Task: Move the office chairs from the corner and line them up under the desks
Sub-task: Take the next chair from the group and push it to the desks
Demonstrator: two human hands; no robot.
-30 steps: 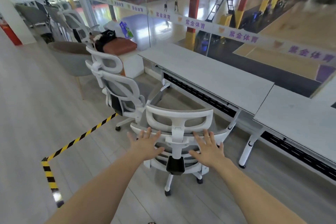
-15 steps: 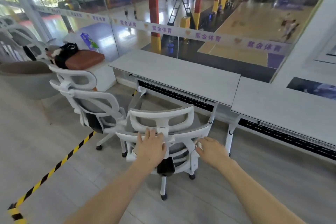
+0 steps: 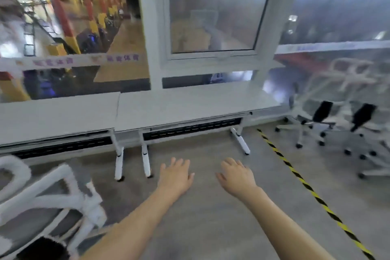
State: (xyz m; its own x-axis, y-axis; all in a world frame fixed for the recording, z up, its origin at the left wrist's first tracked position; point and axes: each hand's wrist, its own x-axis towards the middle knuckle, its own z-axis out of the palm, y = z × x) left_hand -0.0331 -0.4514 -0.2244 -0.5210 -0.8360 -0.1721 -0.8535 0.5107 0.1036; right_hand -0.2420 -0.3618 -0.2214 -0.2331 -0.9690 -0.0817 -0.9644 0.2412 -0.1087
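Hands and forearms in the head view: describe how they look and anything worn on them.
Both arms are bare as far as the frame shows: no sleeves, no gloves. The left hand and right hand show no rings, and the wrists carry no watch or band. No markings are visible; motion blur could hide fine detail.

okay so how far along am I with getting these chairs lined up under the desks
Partly done, it seems. One white chair stands at the lower left by the left desk, though blur hides whether it is tucked under. Nothing is in hand: your left hand and right hand are both open and empty. Still left: at least two chairs past the striped floor tape, and the right desk has none.
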